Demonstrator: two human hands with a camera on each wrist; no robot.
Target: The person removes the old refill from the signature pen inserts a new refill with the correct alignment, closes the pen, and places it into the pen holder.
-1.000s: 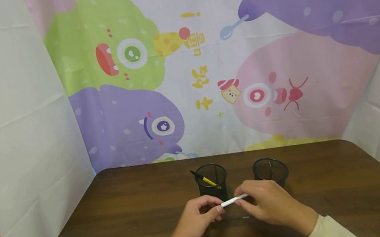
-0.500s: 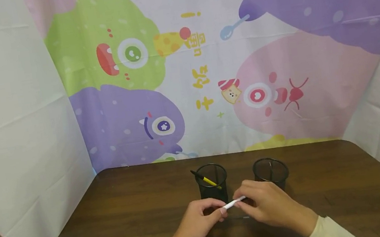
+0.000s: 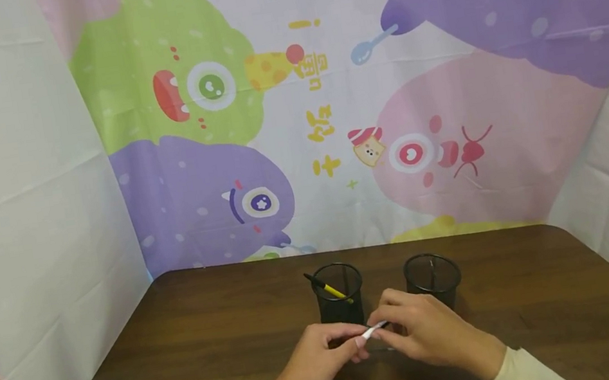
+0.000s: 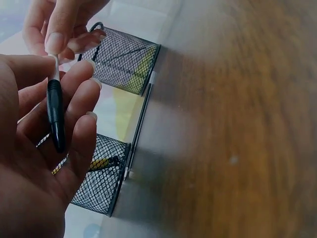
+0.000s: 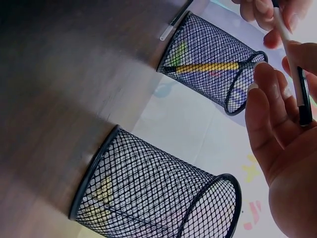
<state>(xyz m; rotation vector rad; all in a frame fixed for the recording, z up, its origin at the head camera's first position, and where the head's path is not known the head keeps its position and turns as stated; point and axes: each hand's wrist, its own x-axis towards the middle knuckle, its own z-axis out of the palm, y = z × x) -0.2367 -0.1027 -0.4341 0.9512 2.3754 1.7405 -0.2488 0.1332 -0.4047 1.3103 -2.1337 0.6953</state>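
Note:
Between my hands is a slim pen with a white barrel (image 3: 368, 331). My left hand (image 3: 323, 355) pinches it between thumb and forefinger, and its black grip section (image 4: 55, 114) lies over the left fingers in the left wrist view. My right hand (image 3: 432, 331) pinches the other end of the white barrel, whose black end piece (image 5: 303, 94) points back over the right palm. On the table in front of the hands lies a thin pen refill (image 4: 141, 124), mostly hidden by the hands in the head view.
Two black mesh pen cups stand behind the hands. The left cup (image 3: 342, 309) holds a yellow and black pen (image 3: 330, 287); the right cup (image 3: 435, 288) holds a thin rod (image 3: 432, 272). A patterned cloth (image 3: 337, 211) hangs behind the brown table (image 3: 213, 332).
My hands have come closer together and sunk slightly, so less of the white barrel shows between them. Both keep their pinch on the pen. The cups stay put.

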